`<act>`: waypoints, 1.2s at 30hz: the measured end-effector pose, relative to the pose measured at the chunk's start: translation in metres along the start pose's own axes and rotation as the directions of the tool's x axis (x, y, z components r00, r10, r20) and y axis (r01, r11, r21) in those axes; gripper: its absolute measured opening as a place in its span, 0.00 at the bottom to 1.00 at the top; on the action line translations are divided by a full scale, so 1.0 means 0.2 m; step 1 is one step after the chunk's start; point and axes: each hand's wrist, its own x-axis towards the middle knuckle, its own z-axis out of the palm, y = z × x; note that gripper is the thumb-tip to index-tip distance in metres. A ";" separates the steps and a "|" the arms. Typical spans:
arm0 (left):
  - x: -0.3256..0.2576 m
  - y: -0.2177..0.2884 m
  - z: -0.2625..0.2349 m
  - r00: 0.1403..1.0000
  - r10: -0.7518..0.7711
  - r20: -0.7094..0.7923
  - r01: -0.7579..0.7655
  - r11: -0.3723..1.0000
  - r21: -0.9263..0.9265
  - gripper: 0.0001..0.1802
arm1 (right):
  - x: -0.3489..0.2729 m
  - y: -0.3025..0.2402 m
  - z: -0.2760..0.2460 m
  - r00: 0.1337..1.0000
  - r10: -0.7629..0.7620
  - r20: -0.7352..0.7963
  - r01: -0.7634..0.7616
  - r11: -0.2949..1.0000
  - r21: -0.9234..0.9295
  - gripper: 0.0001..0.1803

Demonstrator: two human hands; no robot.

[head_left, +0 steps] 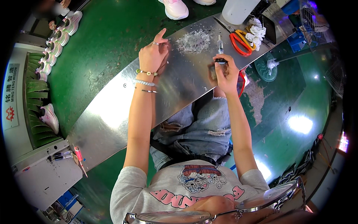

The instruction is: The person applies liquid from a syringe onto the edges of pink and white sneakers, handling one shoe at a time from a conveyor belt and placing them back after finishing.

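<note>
Eyeglasses [223, 211] w/ thin rims fill the lower edge, above a grey printed T-shirt [186, 183] and ripped jeans [201, 127]. Seated worker's right hand [226, 72] is closed round a small clear syringe-like applicator [220, 50], held upright at the steel bench [112, 112]. Left hand [153, 56] rests on the bench, fingers loosely spread, holding nothing. White shavings [194, 40] lie btwn the hands; orange scissors [238, 42] just beyond.
</note>
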 end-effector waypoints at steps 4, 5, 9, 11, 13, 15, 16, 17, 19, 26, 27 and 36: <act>-0.02 0.01 0.00 0.994 0.110 -0.024 -0.112 0.991 -0.070 0.17 | 0.00 0.01 -0.01 1.000 0.002 -0.001 -0.002 1.000 -0.004 0.13; -0.02 0.00 -0.01 0.993 0.111 -0.024 -0.113 0.991 -0.068 0.17 | 0.00 0.01 -0.01 1.000 0.009 -0.004 -0.009 1.000 0.003 0.13; -0.02 0.00 -0.01 0.988 0.153 0.006 -0.152 0.984 -0.088 0.07 | 0.00 0.00 0.00 1.000 0.018 -0.007 -0.018 1.000 0.013 0.13; -0.02 0.00 -0.01 0.994 0.102 0.030 -0.099 0.991 -0.088 0.07 | 0.00 -0.01 0.00 1.000 0.020 -0.005 -0.020 1.000 0.009 0.13; 0.00 0.00 -0.01 0.996 0.060 0.062 -0.057 0.997 -0.051 0.07 | 0.00 0.00 0.00 1.000 0.022 -0.002 -0.022 1.000 0.004 0.13; -0.01 -0.01 -0.01 0.993 0.093 0.071 -0.089 0.994 -0.059 0.07 | 0.00 0.00 0.00 1.000 -0.004 -0.005 0.004 1.000 0.000 0.13; -0.01 -0.01 -0.01 0.989 0.126 0.078 -0.121 0.990 -0.066 0.07 | 0.00 0.00 0.00 1.000 -0.003 -0.005 0.003 1.000 0.000 0.13; -0.01 -0.01 -0.01 0.989 0.126 0.078 -0.121 0.991 -0.065 0.07 | 0.00 0.00 0.00 1.000 -0.002 -0.006 0.002 1.000 0.005 0.13; -0.02 -0.02 -0.01 0.978 0.197 0.071 -0.192 0.978 -0.077 0.07 | 0.00 0.00 0.00 1.000 -0.001 -0.007 0.001 1.000 0.011 0.13; -0.01 0.01 0.00 0.991 0.090 0.095 -0.086 0.995 -0.043 0.06 | 0.00 0.00 0.00 1.000 -0.008 -0.006 0.008 1.000 0.000 0.13; -0.01 0.01 0.00 0.991 0.092 0.093 -0.089 0.995 -0.040 0.06 | 0.00 0.00 0.00 1.000 -0.006 -0.002 0.006 1.000 -0.004 0.14; -0.03 -0.01 0.06 0.982 0.186 0.036 -0.189 0.973 0.131 0.05 | 0.00 -0.01 0.01 1.000 0.015 0.002 -0.014 1.000 -0.020 0.13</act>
